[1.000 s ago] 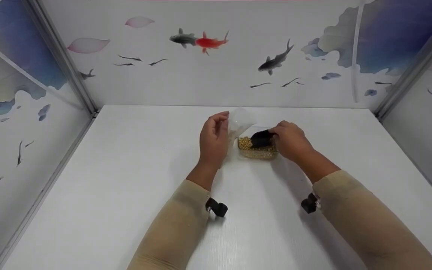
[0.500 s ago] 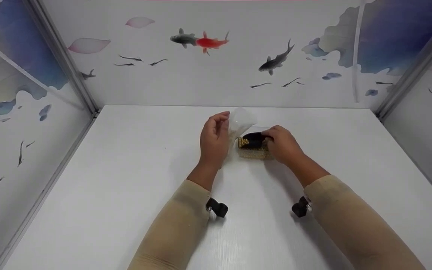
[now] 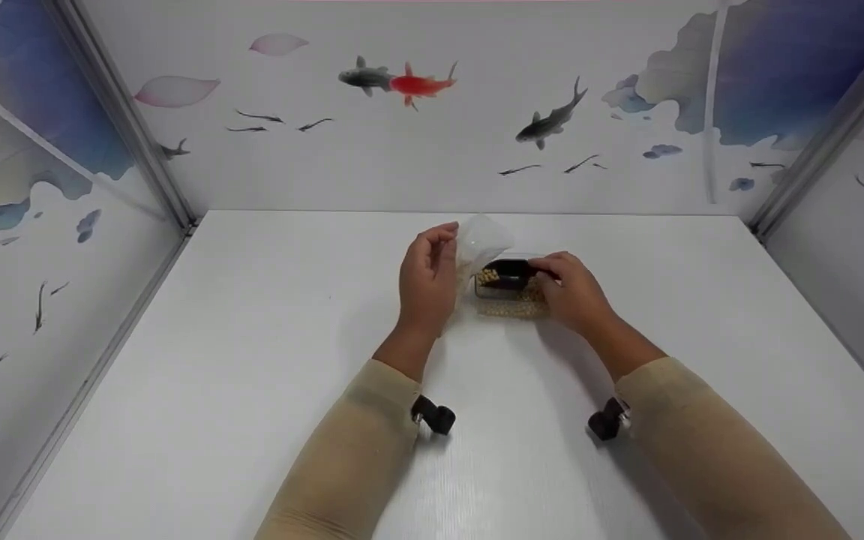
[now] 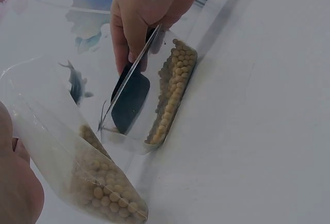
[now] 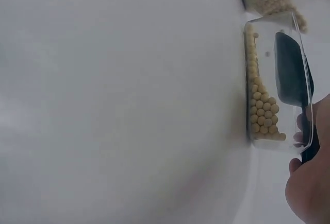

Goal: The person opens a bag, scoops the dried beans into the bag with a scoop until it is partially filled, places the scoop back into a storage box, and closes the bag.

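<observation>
My right hand [image 3: 576,292] grips the handle of a black scoop [image 3: 513,274], which is inside or just over a clear rectangular box [image 5: 268,145]. Yellow beans that look like soybeans [image 4: 172,92] lie along the bottom of this box. A few more beans show at the scoop's front end in the head view. To the left, my left hand [image 3: 426,281] holds a clear plastic bag [image 3: 486,234] with its mouth spread beside the box. More beans [image 4: 108,195] fill the bag's lower part. How the left fingers meet the bag is partly hidden.
Both hands work on a white tabletop [image 3: 267,390]. Behind it stands a white panel [image 3: 432,165] printed with fish and leaves, and side panels flank the table. A small black camera [image 3: 436,417] sits at each wrist.
The right hand has moved left with the scoop, then turned it more level and slightly up, away from the beans. My left hand and the bag have stayed still.
</observation>
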A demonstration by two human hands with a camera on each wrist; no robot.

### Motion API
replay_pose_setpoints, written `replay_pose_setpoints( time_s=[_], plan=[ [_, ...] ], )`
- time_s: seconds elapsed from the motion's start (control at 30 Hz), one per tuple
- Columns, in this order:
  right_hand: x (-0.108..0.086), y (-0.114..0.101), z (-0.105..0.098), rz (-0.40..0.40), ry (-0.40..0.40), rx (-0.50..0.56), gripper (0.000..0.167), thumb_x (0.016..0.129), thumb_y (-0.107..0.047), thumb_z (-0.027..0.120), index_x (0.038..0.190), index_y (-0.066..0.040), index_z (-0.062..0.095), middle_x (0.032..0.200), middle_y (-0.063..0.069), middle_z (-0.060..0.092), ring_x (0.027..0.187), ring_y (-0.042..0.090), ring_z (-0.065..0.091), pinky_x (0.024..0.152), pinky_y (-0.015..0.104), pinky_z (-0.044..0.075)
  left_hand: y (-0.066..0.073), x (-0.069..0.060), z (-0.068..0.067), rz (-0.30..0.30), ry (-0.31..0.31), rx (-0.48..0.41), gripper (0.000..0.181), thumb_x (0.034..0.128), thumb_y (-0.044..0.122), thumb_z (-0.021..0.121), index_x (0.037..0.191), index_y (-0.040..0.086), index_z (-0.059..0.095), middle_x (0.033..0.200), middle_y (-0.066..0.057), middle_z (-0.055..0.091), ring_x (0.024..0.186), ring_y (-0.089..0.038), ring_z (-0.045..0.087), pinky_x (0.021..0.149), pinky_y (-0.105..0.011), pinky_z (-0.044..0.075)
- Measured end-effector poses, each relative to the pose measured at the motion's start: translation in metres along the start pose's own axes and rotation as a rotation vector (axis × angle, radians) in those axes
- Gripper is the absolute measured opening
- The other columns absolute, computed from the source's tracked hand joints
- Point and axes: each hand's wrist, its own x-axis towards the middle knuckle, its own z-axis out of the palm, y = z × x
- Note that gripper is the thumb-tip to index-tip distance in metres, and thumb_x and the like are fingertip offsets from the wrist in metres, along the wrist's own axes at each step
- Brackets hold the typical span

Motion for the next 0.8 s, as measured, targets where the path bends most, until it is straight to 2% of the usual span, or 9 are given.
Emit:
replay_pose_setpoints(
  time_s=[0.37,0.53,0.8],
  plan=[
    [-0.006,0.006,-0.006,-0.004,0.097,0.132,0.036,0.114,-0.018,0.051,0.146,-0.008,0.064,0.144,0.013,0.058,0.140,0.032,0.054,0.118,0.052,0.047,0.001,0.000,-0.001,-0.006,0.000,-0.003,0.020,0.1149,0.024,0.051,0.126,0.011,0.062,0.144,-0.001,0.065,0.140,-0.014,0.059,0.119,-0.030,0.051],
    [-0.008,-0.002,-0.012,-0.023,0.123,0.109,0.036,0.114,-0.016,0.052,0.147,-0.006,0.063,0.145,0.014,0.057,0.138,0.033,0.055,0.114,0.052,0.048,0.001,-0.001,-0.001,-0.017,0.007,0.018,0.020,0.1149,0.025,0.051,0.128,0.013,0.061,0.144,0.002,0.065,0.140,-0.012,0.059,0.119,-0.028,0.050],
    [-0.011,-0.020,-0.027,-0.053,0.223,0.046,0.037,0.113,-0.012,0.052,0.147,-0.004,0.063,0.144,0.016,0.058,0.139,0.035,0.056,0.118,0.055,0.048,0.000,0.000,-0.001,-0.010,0.003,0.028,0.023,0.1151,0.026,0.051,0.128,0.011,0.061,0.145,0.001,0.065,0.142,-0.012,0.058,0.121,-0.027,0.048]
  ],
)
